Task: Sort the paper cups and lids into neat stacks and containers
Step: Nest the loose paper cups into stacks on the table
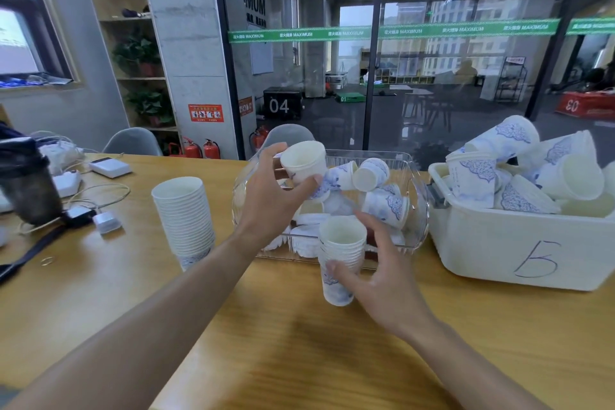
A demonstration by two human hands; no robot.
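Right hand (376, 280) up front, fingers wrapped round a short stack of cups (341, 260) standing on the wooden table (299, 343), just in front of the clear tray (417, 210). Left hand (273, 200) pinches a single cup (304, 160) above that tray, loose cups and lids inside. Tall stack (184, 213) waits left; white bin (519, 246) heaped with cups sits right.

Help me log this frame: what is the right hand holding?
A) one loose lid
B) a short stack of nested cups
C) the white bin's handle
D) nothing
B: the right hand wraps its grip round a short stack of nested cups standing in front of the clear container.
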